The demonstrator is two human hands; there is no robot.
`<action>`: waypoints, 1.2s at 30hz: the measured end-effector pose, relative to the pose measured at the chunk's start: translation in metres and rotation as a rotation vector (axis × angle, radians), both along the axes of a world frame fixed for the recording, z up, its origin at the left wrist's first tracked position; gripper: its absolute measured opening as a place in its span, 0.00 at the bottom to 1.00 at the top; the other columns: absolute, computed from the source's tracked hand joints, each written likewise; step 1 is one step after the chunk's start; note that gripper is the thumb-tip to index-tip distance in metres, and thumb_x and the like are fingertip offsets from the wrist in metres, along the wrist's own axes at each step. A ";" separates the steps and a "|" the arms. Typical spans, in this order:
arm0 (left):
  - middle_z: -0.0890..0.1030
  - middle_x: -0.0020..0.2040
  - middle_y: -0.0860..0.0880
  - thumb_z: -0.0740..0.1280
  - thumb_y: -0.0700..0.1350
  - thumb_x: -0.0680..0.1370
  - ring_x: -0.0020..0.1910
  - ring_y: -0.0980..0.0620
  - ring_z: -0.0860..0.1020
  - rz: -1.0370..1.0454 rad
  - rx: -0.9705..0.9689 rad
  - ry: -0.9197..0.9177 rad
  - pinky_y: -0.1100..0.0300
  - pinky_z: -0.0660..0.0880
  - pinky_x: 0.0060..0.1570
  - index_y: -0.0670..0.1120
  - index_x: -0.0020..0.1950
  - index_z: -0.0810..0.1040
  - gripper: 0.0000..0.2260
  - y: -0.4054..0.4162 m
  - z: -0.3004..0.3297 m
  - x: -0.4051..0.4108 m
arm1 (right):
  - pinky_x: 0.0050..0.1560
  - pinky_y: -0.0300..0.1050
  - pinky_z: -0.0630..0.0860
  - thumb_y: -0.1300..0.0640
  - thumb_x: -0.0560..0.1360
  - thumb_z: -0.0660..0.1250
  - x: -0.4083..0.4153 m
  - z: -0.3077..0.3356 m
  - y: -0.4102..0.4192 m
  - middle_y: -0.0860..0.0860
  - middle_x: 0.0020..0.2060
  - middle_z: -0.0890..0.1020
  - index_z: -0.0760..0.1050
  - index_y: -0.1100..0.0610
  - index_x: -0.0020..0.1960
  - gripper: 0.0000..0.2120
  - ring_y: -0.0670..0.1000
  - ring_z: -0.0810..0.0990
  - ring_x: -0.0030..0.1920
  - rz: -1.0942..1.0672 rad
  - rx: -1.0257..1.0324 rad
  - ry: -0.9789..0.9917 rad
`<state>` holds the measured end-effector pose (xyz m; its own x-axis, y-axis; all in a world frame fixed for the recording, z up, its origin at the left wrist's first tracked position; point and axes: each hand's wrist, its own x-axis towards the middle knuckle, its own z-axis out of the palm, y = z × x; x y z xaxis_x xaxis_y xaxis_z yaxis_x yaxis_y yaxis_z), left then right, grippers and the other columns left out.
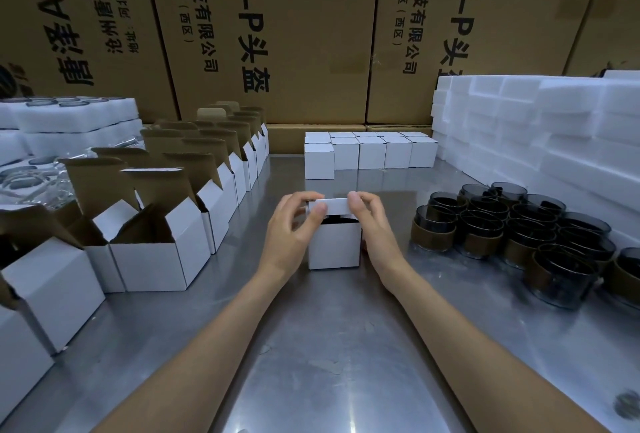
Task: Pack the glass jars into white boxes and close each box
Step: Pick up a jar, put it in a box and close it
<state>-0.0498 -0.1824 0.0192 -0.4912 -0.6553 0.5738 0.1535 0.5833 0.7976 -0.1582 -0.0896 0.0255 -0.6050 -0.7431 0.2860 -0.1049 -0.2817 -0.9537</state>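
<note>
So both hands are on the box (334, 245) mid-table, just in front of the row of closed boxes (370, 152). The left hand (294, 224) and right hand (372, 224) each pinch an end of the lid flap (329, 206) between thumb and curled fingers, so each grip is closed on the flap, one per side. The flap's long axis runs left to right, sitting right above the box's open top with a dark gap showing under it. Looks to me like the tuck needs to go straight down and slightly inward toward the box from there. Neither hand is nearer; they're mirrored across it.

The box itself is plain white, cube-ish, standing upright on the shiny metal table (329, 346). Something dark inside, probably a jar, but can't really tell.

Right of the box: a cluster of dark glass jars (512, 235). Left of it: rows of open boxes (180, 211) with brown flaps up.
</note>
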 end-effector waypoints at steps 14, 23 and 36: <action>0.74 0.65 0.53 0.58 0.60 0.73 0.64 0.59 0.71 -0.104 0.232 -0.029 0.59 0.67 0.66 0.54 0.65 0.73 0.23 -0.002 -0.001 0.003 | 0.38 0.28 0.72 0.53 0.79 0.61 -0.001 -0.007 -0.003 0.45 0.49 0.75 0.67 0.54 0.63 0.14 0.39 0.76 0.44 -0.015 0.013 0.008; 0.75 0.56 0.59 0.63 0.45 0.80 0.53 0.69 0.76 -0.188 0.311 -0.120 0.74 0.72 0.49 0.54 0.65 0.68 0.14 -0.013 -0.004 0.004 | 0.55 0.37 0.67 0.62 0.80 0.55 -0.001 -0.013 -0.011 0.44 0.56 0.71 0.64 0.50 0.62 0.14 0.43 0.70 0.57 -0.079 0.079 0.233; 0.79 0.56 0.58 0.64 0.52 0.79 0.53 0.63 0.77 0.045 0.080 -0.281 0.69 0.71 0.55 0.52 0.65 0.76 0.15 -0.018 -0.013 -0.004 | 0.50 0.47 0.72 0.42 0.76 0.63 -0.011 -0.016 -0.017 0.46 0.64 0.69 0.68 0.44 0.64 0.18 0.50 0.72 0.62 -0.446 0.305 0.676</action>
<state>-0.0536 -0.2000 0.0065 -0.5925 -0.7179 0.3653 -0.1044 0.5182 0.8489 -0.1692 -0.1070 0.0096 -0.6301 -0.5801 0.5162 -0.7168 0.1789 -0.6740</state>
